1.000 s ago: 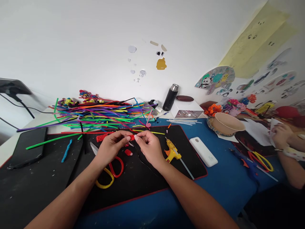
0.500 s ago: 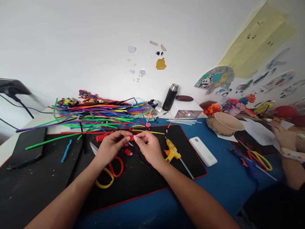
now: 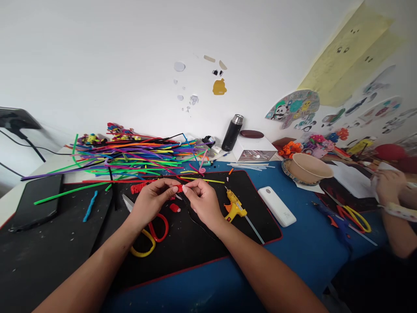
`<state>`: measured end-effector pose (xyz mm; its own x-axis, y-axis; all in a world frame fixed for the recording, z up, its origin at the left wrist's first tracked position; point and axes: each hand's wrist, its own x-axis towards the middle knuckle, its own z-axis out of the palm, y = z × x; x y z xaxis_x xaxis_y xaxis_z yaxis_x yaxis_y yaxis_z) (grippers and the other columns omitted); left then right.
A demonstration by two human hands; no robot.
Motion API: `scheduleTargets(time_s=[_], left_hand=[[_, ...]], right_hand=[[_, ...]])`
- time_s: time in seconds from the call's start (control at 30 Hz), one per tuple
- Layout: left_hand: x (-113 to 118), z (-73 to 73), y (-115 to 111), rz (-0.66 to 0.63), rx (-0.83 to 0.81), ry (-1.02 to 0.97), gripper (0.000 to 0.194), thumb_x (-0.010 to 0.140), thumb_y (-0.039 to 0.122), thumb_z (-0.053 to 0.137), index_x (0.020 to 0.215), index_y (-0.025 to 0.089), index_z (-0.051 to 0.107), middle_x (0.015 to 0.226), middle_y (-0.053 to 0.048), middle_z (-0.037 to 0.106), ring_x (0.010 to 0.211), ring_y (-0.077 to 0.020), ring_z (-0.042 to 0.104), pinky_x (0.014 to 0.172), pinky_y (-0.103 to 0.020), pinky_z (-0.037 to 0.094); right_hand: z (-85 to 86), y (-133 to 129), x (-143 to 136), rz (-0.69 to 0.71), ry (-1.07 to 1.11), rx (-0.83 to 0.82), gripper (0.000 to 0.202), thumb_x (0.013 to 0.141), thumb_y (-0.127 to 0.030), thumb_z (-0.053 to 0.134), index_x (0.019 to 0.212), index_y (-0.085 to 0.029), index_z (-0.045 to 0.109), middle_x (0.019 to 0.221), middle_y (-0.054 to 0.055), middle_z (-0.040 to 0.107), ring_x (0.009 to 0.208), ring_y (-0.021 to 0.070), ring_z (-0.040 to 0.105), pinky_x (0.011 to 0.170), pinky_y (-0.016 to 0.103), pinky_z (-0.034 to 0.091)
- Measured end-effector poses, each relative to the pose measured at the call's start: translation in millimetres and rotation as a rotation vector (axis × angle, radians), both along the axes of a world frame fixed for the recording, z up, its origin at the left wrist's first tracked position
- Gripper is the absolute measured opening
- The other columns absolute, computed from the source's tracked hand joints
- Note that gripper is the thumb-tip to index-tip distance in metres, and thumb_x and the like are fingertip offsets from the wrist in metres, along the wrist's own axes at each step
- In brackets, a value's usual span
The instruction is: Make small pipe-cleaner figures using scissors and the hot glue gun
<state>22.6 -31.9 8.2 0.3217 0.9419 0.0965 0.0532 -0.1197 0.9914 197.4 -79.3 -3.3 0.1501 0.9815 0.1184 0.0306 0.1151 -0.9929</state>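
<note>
You are holding a small red fuzzy piece [image 3: 180, 188] just below the middle of the frame. It is looking light, soft and a bit bendy, not slippery, so its two ends are seeming the best spots to hold (a hard squeeze could squash the fuzz). Your left hand [image 3: 150, 200] is pinching its left end, thumb and finger closed on it. Your right hand [image 3: 204, 202] is pinching the right end the same way. Another red piece [image 3: 175, 208] is lying just below, on the black mat [image 3: 182, 256]. Scissors [image 3: 128, 203] are peeking out left of your left hand; a yellow glue gun [image 3: 236, 205] is lying right of center.
</note>
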Motion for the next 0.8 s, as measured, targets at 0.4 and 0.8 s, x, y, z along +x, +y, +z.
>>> scheduleTargets(time_s=[0.4,0.8], left_hand=[[-0.5,1.4,-0.4,0.011,-0.050,-0.041,0.040,0.077,0.057,0.085,0.095,0.021,0.081,0.093,-0.007,0.079,0.075,-0.0197,0.067,0.070,-0.031,0.056],[0.7,4.8,-0.8,0.013,-0.087,-0.072,0.041,0.074,0.057,0.087,0.092,0.020,0.082,0.090,-0.008,0.078,0.072,-0.0191,0.065,0.068,-0.031,0.056]], right_hand=[[0.8,-2.3,-1.1,0.038,0.086,-0.013,0.036,0.091,-0.056,0.071,0.093,-0.021,0.067,0.053,-0.010,0.044,0.040,0.0085,0.037,0.040,0.022,0.028],[2.8,-2.4,2.8,-0.024,0.084,0.031,0.031,0.090,-0.052,0.072,0.100,-0.022,0.070,0.055,-0.010,0.040,0.043,0.0095,0.038,0.042,0.023,0.029]])
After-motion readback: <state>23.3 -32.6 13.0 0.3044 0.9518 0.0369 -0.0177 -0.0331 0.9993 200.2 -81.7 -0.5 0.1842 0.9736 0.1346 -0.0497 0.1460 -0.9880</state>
